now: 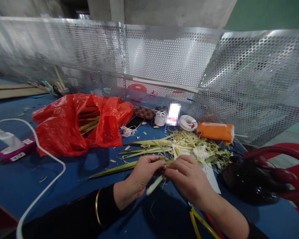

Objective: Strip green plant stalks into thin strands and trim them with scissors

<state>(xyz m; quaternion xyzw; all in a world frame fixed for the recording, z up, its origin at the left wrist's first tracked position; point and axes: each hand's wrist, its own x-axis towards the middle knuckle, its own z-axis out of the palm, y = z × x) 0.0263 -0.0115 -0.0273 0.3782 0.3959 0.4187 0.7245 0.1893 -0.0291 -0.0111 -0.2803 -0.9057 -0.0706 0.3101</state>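
My left hand (142, 172) and my right hand (189, 177) meet over the blue table, fingertips pinched together on a green plant stalk. The pale, cut end of the stalk (154, 185) points down toward me between them. Long green stalks (117, 168) lie just behind my left hand. Past my right hand sits a heap of shredded plant peelings (196, 141), partly on a white sheet of paper (212, 177). A tool with yellow handles (199, 220) lies under my right wrist; most of it is hidden.
A red plastic bag (62, 122) of stalks stands at left, near a purple power strip (16, 149) with a white cable. White string, a tape roll (188, 122), a lit phone (173, 113) and an orange pack (215, 131) line the perforated metal screen (164, 53). A black-and-red appliance (251, 179) is right.
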